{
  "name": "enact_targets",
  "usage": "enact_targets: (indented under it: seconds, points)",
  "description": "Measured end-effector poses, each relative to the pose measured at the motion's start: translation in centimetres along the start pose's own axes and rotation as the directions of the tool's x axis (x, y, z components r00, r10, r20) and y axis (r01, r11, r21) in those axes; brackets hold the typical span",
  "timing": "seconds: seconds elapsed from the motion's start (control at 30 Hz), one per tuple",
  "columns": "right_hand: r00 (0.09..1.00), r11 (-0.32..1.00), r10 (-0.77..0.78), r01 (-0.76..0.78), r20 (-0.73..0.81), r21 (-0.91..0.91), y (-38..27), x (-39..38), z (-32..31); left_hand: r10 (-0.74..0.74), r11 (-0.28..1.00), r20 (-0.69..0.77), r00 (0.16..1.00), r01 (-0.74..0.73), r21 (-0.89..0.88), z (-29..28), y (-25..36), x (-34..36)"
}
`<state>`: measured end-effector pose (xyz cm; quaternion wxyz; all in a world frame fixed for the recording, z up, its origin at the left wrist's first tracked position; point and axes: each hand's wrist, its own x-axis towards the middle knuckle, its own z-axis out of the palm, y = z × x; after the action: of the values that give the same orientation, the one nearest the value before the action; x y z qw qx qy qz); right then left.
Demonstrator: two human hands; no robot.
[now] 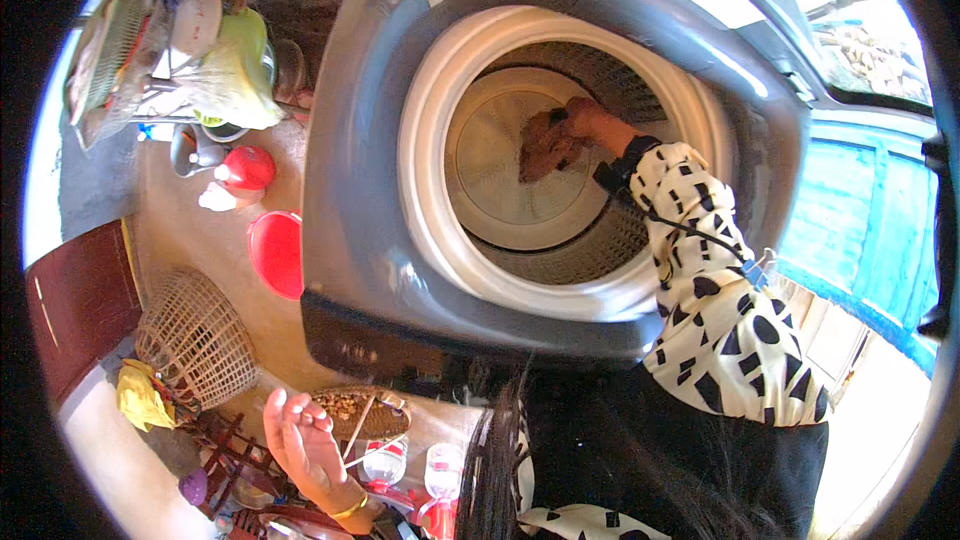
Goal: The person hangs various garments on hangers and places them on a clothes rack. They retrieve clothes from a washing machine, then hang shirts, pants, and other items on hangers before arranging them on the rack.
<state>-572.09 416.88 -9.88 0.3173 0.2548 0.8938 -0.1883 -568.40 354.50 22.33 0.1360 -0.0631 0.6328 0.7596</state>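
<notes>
My right hand (585, 120) reaches deep into the drum (515, 200) of a top-loading washing machine (375, 170). It is closed on a crumpled reddish-brown cloth (545, 150), which hangs over the drum's pale round bottom. Part of the fingers is hidden by the angle. A black band and cable sit at that wrist, below the black-and-white patterned sleeve (700, 270). Away from the machine, at the lower left, my left hand (308, 448) is raised with its fingers apart and nothing in it. A yellow bracelet circles its wrist.
The machine's lid (800, 30) stands raised at the upper right. On the floor to the left are a red bucket (275, 255), a red-topped container (246, 168) and a woven basket (200, 340). A shallow basket (355, 412) and clear bottles (443, 470) stand near my left hand.
</notes>
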Motion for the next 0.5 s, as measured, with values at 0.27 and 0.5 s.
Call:
enact_targets:
  seconds: [0.27,0.5]
  points:
    - [0.944,0.982,-0.183,0.163,-0.275,-0.096,-3.5,-18.0,-5.9,0.097,0.991,0.240,0.966,-0.071,-0.114,3.8,4.1,-4.6]
    - [0.919,0.770,-0.124,0.326,-0.373,0.548,-3.8,-30.5,-12.5,0.094,0.996,0.419,0.903,-0.087,-0.036,7.1,5.7,-10.1]
